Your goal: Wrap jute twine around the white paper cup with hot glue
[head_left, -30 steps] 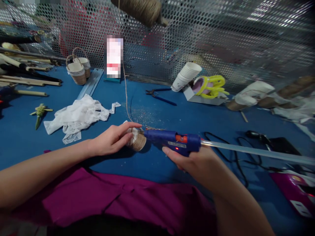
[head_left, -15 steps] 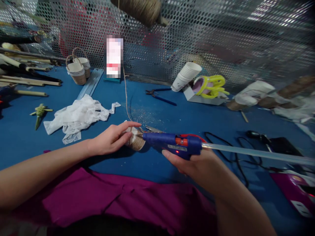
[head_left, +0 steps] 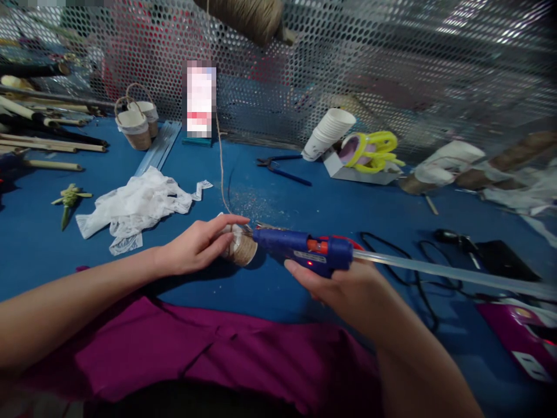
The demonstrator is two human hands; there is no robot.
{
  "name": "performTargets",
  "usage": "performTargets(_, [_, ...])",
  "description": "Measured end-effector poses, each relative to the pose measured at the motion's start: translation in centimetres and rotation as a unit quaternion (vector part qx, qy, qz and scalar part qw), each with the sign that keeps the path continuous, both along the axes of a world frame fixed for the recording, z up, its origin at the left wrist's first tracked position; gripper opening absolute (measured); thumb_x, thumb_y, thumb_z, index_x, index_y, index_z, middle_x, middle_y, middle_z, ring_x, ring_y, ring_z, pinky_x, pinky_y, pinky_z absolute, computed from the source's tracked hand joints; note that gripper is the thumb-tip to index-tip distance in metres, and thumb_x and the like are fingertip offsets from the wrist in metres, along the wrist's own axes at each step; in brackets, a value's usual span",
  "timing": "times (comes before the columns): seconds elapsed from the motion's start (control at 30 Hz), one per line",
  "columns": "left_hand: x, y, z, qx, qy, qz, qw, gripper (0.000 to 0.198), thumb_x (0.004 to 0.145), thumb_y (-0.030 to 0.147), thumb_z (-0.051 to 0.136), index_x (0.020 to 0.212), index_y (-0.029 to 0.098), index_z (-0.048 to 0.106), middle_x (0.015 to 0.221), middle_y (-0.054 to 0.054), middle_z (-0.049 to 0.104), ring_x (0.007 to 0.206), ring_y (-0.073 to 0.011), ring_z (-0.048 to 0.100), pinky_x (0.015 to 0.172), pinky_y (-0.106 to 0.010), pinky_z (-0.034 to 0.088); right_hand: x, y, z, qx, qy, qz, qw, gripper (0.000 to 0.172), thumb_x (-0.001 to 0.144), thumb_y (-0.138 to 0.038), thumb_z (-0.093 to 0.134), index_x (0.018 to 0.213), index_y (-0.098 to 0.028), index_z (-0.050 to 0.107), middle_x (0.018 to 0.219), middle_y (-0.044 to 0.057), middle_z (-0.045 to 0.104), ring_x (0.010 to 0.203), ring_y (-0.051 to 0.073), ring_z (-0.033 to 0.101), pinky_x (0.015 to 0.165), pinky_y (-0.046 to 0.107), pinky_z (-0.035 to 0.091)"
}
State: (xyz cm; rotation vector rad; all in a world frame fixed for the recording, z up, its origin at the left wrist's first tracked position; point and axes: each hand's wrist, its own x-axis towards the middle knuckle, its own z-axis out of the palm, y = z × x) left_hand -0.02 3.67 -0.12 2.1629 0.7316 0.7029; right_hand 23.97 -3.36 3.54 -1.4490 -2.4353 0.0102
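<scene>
My left hand (head_left: pixel 204 244) is closed around the upper part of a small paper cup (head_left: pixel 243 250) wrapped in brown twine, which lies tilted on its side. From the cup a strand of twine (head_left: pixel 221 168) runs up toward a big spool (head_left: pixel 248 20). A blue hot glue gun (head_left: pixel 289 244) is gripped in my right hand (head_left: pixel 343 284), its nozzle at the cup beside my left fingertips. A long clear glue stick (head_left: pixel 418 267) sticks out of the gun's back, and a small red light glows on its side. The nozzle tip partly hides the cup's side.
Crumpled white lace (head_left: pixel 141 203) lies left of the cup. Two twine-wrapped cups with handles (head_left: pixel 137 130) stand behind it. Blue-handled pliers (head_left: pixel 285 170), stacked paper cups (head_left: pixel 326 136) and a box with yellow trim (head_left: pixel 365 168) are at the back. A black cord (head_left: pixel 420 290) curls at right.
The glue gun has shifted very slightly left and up at the cup, its nozzle now nearer the far side. My left hand keeps its hold, and the cup stays nearly in place.
</scene>
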Motion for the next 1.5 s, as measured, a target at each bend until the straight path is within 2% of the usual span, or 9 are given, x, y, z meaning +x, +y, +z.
performTargets(0.2, [0.2,0.0,-0.1,-0.039,0.002,0.029,0.999,0.037,0.091,0.024,0.032,0.125,0.012,0.043,0.068,0.0,0.058,0.062,-0.0112,0.053,0.06,-0.022,0.044,-0.8,-0.2,0.3,-0.06,0.139,-0.056,0.987,0.027,0.082,-0.035,0.048,0.063,-0.023,0.062,0.054,-0.003,0.063,0.049,0.013,0.059,0.052,0.024,0.049])
performTargets(0.33, [0.4,0.0,-0.2,-0.066,-0.009,0.05,0.997,0.037,0.091,0.025,0.033,0.124,0.012,0.044,0.07,0.0,0.058,0.063,-0.0114,0.052,0.06,-0.023,0.045,-1.4,-0.2,0.7,-0.073,0.172,-0.053,0.981,0.015,0.079,-0.031,0.053,0.069,-0.023,0.062,0.063,-0.003,0.068,0.055,0.015,0.062,0.055,0.025,0.051])
performTargets(0.5, [0.5,0.1,-0.3,-0.094,-0.022,0.059,0.994,0.037,0.091,0.027,0.033,0.124,0.013,0.044,0.074,-0.001,0.058,0.067,-0.0118,0.053,0.063,-0.023,0.046,-1.6,-0.2,0.9,-0.103,0.169,-0.026,0.98,0.016,0.08,-0.028,0.051,0.072,-0.022,0.063,0.072,0.001,0.069,0.071,0.018,0.065,0.065,0.028,0.052])
performTargets(0.83, [0.6,0.3,-0.5,-0.126,-0.032,0.067,0.989,0.039,0.092,0.03,0.032,0.125,0.014,0.043,0.093,-0.007,0.061,0.078,-0.0142,0.056,0.071,-0.028,0.046,-1.6,-0.2,0.7,-0.125,0.157,-0.01,0.98,0.016,0.079,-0.025,0.053,0.065,-0.023,0.06,0.063,0.0,0.063,0.063,0.018,0.062,0.059,0.029,0.049])
performTargets(1.03, [0.6,0.3,-0.4,-0.11,-0.026,0.07,0.991,0.038,0.091,0.028,0.034,0.124,0.013,0.044,0.084,-0.004,0.061,0.074,-0.0135,0.055,0.067,-0.026,0.046,-1.7,-0.1,0.7,-0.118,0.173,-0.035,0.977,0.012,0.079,-0.029,0.054,0.074,-0.023,0.063,0.074,0.001,0.069,0.072,0.02,0.064,0.068,0.031,0.05])
performTargets(1.2, [0.5,0.1,-0.3,-0.083,-0.021,0.058,0.995,0.038,0.091,0.025,0.033,0.125,0.013,0.044,0.079,-0.003,0.061,0.068,-0.0122,0.054,0.063,-0.024,0.046,-0.7,0.1,0.3,-0.055,0.097,0.008,0.994,0.017,0.081,-0.027,0.051,0.075,-0.026,0.067,0.063,-0.001,0.068,0.056,0.017,0.061,0.058,0.029,0.048])
performTargets(1.37, [0.4,0.0,-0.2,-0.059,-0.007,0.049,0.997,0.038,0.091,0.025,0.032,0.126,0.012,0.043,0.072,-0.001,0.059,0.063,-0.0113,0.052,0.06,-0.022,0.044,0.6,0.4,0.1,0.008,-0.018,0.086,0.996,0.037,0.079,-0.009,0.04,0.088,-0.03,0.069,0.046,-0.002,0.058,0.043,0.014,0.052,0.05,0.027,0.039])
performTargets(1.5, [0.4,-0.1,-0.2,-0.043,-0.004,0.047,0.998,0.038,0.091,0.024,0.032,0.125,0.012,0.043,0.067,0.001,0.057,0.061,-0.0107,0.051,0.059,-0.022,0.044,0.6,0.5,0.3,0.038,-0.09,0.082,0.992,0.035,0.077,-0.007,0.047,0.092,-0.03,0.068,0.038,-0.003,0.05,0.042,0.013,0.049,0.048,0.026,0.034])
